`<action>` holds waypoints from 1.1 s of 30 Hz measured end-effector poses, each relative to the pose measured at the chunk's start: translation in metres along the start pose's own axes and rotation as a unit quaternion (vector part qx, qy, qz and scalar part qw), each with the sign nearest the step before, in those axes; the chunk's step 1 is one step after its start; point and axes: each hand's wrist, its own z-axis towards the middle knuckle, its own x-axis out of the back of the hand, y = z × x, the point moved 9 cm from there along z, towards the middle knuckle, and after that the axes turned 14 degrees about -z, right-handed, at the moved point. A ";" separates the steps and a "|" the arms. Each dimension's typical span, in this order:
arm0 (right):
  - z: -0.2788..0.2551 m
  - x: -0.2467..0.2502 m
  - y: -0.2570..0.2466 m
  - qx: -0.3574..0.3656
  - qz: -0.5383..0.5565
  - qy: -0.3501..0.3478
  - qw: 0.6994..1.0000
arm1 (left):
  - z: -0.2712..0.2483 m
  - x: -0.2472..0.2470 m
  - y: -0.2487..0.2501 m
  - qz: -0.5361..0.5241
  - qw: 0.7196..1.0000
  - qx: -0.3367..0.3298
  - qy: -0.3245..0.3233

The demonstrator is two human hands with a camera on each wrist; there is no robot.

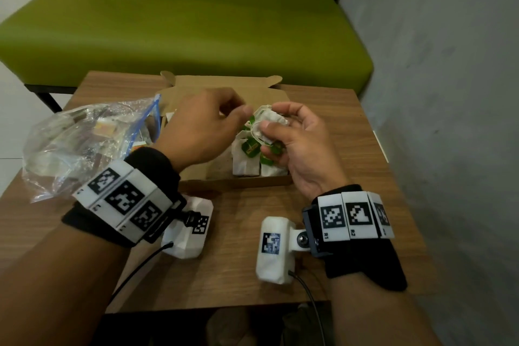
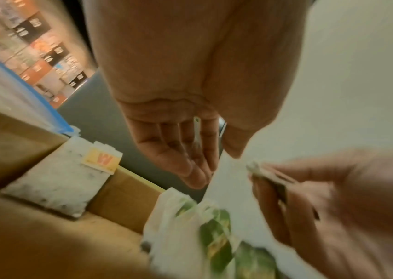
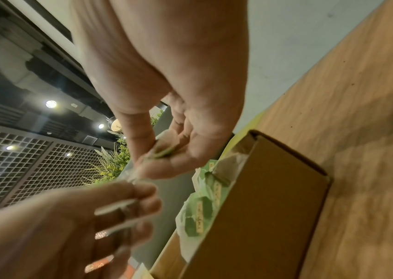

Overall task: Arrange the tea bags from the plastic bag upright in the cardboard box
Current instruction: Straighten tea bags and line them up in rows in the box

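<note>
An open cardboard box (image 1: 238,181) lies on the wooden table (image 1: 238,275). White tea bags with green tags (image 1: 245,161) stand upright in its near right corner. Over them my right hand (image 1: 273,137) grips a crumpled bunch of tea bags (image 1: 276,119). My left hand (image 1: 238,112) pinches the top of that bunch from the left. The clear plastic bag (image 1: 81,143), with more tea bags inside, lies left of the box. In the left wrist view a tea bag with an orange tag (image 2: 56,181) leans at the box's left end. The right wrist view shows the green-tagged bags (image 3: 200,213) against the box wall (image 3: 262,198).
A green bench (image 1: 182,22) stands behind the table, and a grey wall (image 1: 449,93) runs close along the right side. Bare table surface lies between the box and the near edge, under my wrists. The box lid flap (image 1: 224,83) stands open at the back.
</note>
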 end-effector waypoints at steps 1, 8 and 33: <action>-0.001 -0.002 0.000 -0.001 -0.006 -0.005 1.000 | -0.001 0.003 0.007 -0.047 0.999 -0.001 -0.003; -0.007 -0.015 -0.002 0.009 -0.052 -0.065 0.996 | -0.006 -0.004 0.001 -0.201 0.975 0.068 -0.065; -0.004 -0.016 -0.007 0.016 -0.059 -0.058 0.996 | -0.006 0.012 0.010 -0.186 0.982 0.025 -0.033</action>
